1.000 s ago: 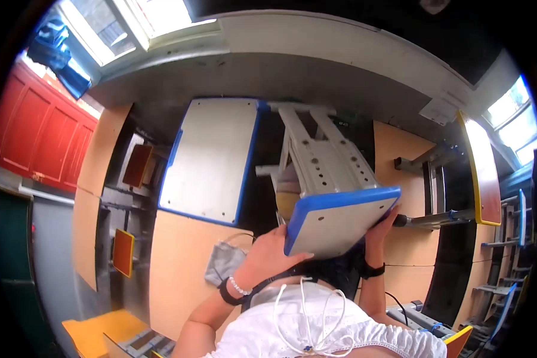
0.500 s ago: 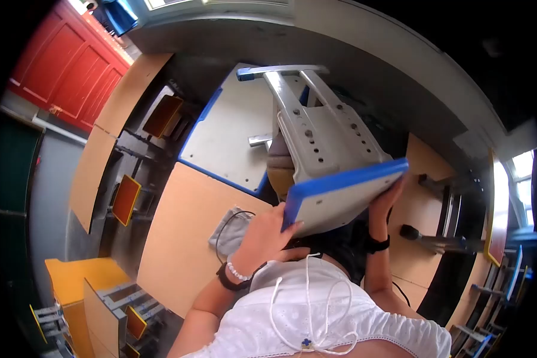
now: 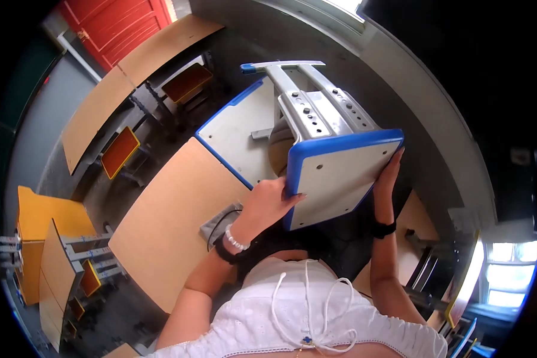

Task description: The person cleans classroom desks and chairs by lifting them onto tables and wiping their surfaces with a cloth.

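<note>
A stool (image 3: 346, 179) with a white, blue-rimmed seat and grey metal legs is tilted up in front of me, its legs pointing away. My left hand (image 3: 268, 206) grips the seat's left edge, thumb over the white face and the other fingers mostly hidden. On the opposite side, my right hand (image 3: 388, 176) holds the right edge, its fingertips partly out of sight behind the rim. Beyond the stool lies a white desktop with a blue edge (image 3: 235, 128). A grey cloth (image 3: 221, 224) with a dark cord rests on the wooden desktop (image 3: 173, 221) beside my left forearm.
More desks (image 3: 98, 116) with orange seats (image 3: 120, 152) stand at the left, near a red door (image 3: 122, 27). A yellow cabinet (image 3: 53, 212) is at lower left. Desks (image 3: 414, 230) also stand at right, with a wall behind the stool and a bright window (image 3: 510, 274).
The stool's seat has tipped so more of its white face shows toward me. Both hands keep hold of it. My view has turned, shifting the surrounding room.
</note>
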Demonstrator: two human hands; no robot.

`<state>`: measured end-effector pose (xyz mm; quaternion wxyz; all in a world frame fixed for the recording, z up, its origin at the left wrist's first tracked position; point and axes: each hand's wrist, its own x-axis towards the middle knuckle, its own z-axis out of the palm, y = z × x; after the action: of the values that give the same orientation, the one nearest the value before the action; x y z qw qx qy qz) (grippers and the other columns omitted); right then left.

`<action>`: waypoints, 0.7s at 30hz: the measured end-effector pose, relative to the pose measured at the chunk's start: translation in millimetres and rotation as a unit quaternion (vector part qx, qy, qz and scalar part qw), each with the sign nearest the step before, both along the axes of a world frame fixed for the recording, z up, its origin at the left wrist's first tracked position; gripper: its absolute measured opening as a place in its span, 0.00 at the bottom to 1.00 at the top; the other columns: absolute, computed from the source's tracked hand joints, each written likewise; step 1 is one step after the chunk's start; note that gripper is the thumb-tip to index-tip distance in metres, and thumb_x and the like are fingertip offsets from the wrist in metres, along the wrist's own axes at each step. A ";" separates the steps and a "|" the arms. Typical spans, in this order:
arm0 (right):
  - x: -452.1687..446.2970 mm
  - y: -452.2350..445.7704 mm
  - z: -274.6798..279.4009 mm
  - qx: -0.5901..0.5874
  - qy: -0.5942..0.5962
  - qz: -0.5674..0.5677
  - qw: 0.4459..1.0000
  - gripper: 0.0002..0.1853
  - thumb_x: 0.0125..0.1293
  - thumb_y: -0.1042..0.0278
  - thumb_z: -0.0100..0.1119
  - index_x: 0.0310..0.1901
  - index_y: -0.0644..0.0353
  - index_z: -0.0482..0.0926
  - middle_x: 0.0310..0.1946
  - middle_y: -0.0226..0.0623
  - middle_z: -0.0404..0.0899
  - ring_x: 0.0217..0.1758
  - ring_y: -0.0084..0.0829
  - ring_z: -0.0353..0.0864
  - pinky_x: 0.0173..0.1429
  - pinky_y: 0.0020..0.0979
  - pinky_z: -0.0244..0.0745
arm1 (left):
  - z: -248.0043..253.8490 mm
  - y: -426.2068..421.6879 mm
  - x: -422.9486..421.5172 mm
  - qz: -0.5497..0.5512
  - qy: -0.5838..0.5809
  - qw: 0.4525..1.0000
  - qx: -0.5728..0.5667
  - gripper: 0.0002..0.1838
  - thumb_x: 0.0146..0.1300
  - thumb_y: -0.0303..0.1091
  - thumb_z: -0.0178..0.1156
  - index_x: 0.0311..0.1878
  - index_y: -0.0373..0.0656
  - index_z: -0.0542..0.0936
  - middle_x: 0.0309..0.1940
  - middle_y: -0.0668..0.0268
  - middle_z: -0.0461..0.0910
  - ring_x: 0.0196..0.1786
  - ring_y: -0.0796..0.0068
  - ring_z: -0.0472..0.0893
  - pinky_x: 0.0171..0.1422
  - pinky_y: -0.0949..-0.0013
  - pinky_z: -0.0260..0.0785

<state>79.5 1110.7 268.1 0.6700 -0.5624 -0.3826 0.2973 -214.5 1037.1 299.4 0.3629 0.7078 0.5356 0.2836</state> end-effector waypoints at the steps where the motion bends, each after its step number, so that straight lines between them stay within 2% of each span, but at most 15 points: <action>1: -2.7 12.7 9.7 -0.006 -0.003 0.011 1.000 0.32 0.70 0.41 0.32 0.45 0.67 0.76 0.41 0.35 0.77 0.43 0.25 0.73 0.51 0.27 0.65 | -0.3 10.0 0.9 0.006 -0.016 1.000 0.005 0.19 0.50 0.42 0.67 0.28 0.33 0.75 0.18 0.53 0.75 0.24 0.52 0.76 0.30 0.62 0.70; 4: 7.5 54.9 19.1 -0.054 -0.050 0.055 0.996 0.35 0.70 0.39 0.29 0.46 0.67 0.76 0.42 0.39 0.78 0.45 0.28 0.74 0.52 0.29 0.66 | 12.5 36.0 0.8 0.032 -0.066 0.997 0.025 0.19 0.49 0.41 0.68 0.27 0.32 0.76 0.17 0.54 0.75 0.21 0.57 0.76 0.29 0.65 0.70; 5: 4.1 65.3 30.4 -0.054 -0.074 0.074 0.993 0.35 0.70 0.39 0.29 0.46 0.66 0.76 0.42 0.40 0.78 0.45 0.29 0.75 0.52 0.29 0.66 | 9.8 45.6 0.4 0.041 -0.094 0.994 0.029 0.19 0.50 0.41 0.68 0.28 0.32 0.77 0.16 0.57 0.75 0.19 0.65 0.76 0.26 0.69 0.69; 6: 2.7 76.2 38.9 -0.054 -0.096 0.093 0.990 0.35 0.70 0.39 0.29 0.46 0.66 0.77 0.42 0.41 0.79 0.45 0.29 0.75 0.52 0.30 0.66 | 10.6 53.4 2.4 0.051 -0.111 0.992 0.043 0.18 0.50 0.41 0.68 0.29 0.32 0.77 0.16 0.57 0.76 0.19 0.67 0.76 0.26 0.70 0.68; 9: 3.5 120.3 45.2 -0.073 -0.137 0.067 0.986 0.37 0.69 0.37 0.27 0.46 0.65 0.77 0.42 0.43 0.79 0.44 0.32 0.77 0.51 0.31 0.67 | 12.1 70.6 11.7 0.091 -0.146 0.983 0.070 0.17 0.52 0.41 0.67 0.31 0.34 0.78 0.17 0.60 0.78 0.17 0.74 0.75 0.24 0.74 0.66; 12: -0.1 150.1 63.3 -0.073 -0.184 0.123 0.972 0.39 0.68 0.35 0.25 0.46 0.65 0.78 0.41 0.44 0.80 0.44 0.34 0.78 0.50 0.31 0.68 | 8.4 89.6 29.8 0.109 -0.200 0.970 0.083 0.18 0.52 0.42 0.66 0.32 0.33 0.78 0.17 0.61 0.77 0.18 0.73 0.76 0.24 0.74 0.67; 16: -0.5 187.5 80.5 -0.092 -0.215 0.166 0.958 0.43 0.65 0.29 0.25 0.46 0.65 0.78 0.40 0.44 0.80 0.45 0.33 0.78 0.52 0.29 0.68 | 20.4 111.2 46.8 0.131 -0.148 0.975 0.098 0.18 0.54 0.42 0.65 0.33 0.33 0.78 0.17 0.60 0.78 0.19 0.71 0.78 0.25 0.73 0.67; 19: 1.1 227.7 92.2 -0.117 -0.245 0.221 0.937 0.42 0.64 0.29 0.27 0.49 0.64 0.77 0.43 0.43 0.79 0.47 0.31 0.77 0.53 0.28 0.68 | 8.6 136.2 48.5 0.181 -0.169 0.963 0.105 0.19 0.56 0.42 0.64 0.33 0.31 0.78 0.17 0.60 0.78 0.20 0.73 0.78 0.26 0.73 0.68; 21: -0.3 252.3 100.2 -0.068 -0.234 0.324 0.914 0.39 0.65 0.31 0.31 0.51 0.64 0.75 0.43 0.39 0.78 0.46 0.27 0.75 0.51 0.27 0.68 | 33.3 142.9 45.9 0.213 -0.264 0.939 0.063 0.20 0.58 0.45 0.63 0.32 0.32 0.79 0.18 0.64 0.78 0.21 0.79 0.77 0.24 0.76 0.68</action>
<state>79.2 1363.0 368.3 0.3882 -0.5055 -0.6683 0.3836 -168.6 1179.9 332.8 0.3763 0.4984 0.5401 0.5642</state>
